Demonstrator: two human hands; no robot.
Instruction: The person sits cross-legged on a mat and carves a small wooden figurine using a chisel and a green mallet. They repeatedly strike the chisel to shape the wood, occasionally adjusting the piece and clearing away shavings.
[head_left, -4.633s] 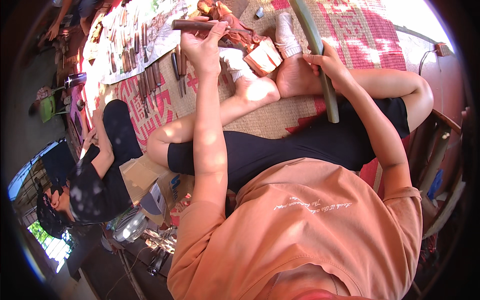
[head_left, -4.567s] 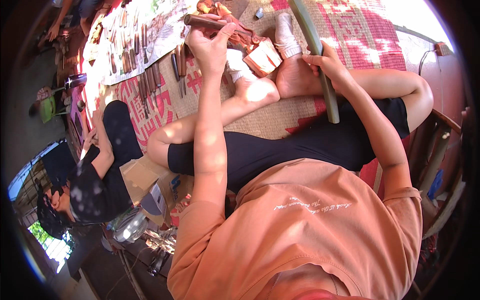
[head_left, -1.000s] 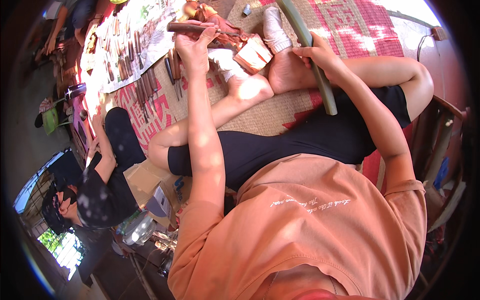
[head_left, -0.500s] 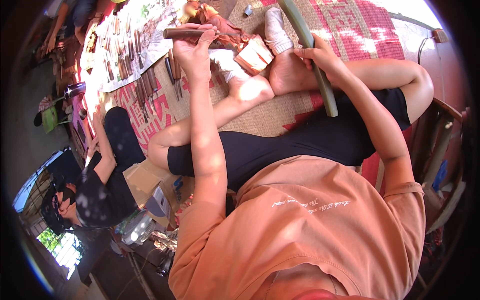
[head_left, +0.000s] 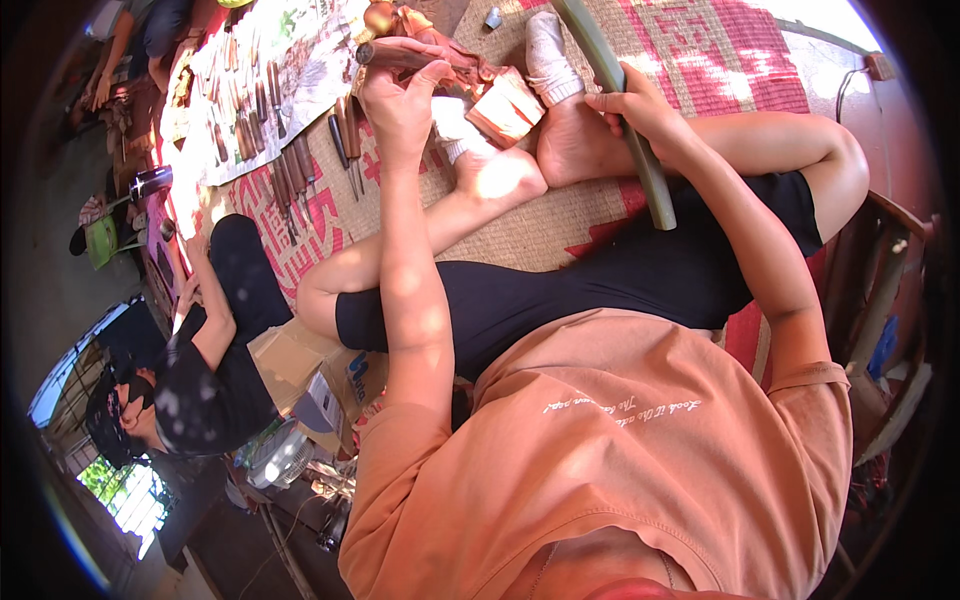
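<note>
My left hand (head_left: 402, 92) is closed around the wooden handle of a carving chisel (head_left: 374, 54). Its tip points right, against or close to a reddish-brown wood carving (head_left: 440, 42); whether they touch I cannot tell. The carving's pale, blocky base (head_left: 507, 108) sits between my feet, which wear white partial socks (head_left: 550, 62). In my right hand (head_left: 640, 108) is a long greenish-grey bar (head_left: 656, 190), gripped near its middle and slanting from the upper edge down toward my thigh. The bar stands apart from the chisel.
Several chisels (head_left: 292, 172) lie on the red-and-tan woven mat (head_left: 510, 235), with more on a pale sheet (head_left: 315, 75). A small grey cup-like object (head_left: 494, 18) is beyond my feet. At left sits another person (head_left: 205, 390) in dark clothes, near a cardboard box (head_left: 290, 355).
My left hand has moved slightly right, and the chisel has turned so its handle end faces me more. My right hand and the bar have barely shifted.
</note>
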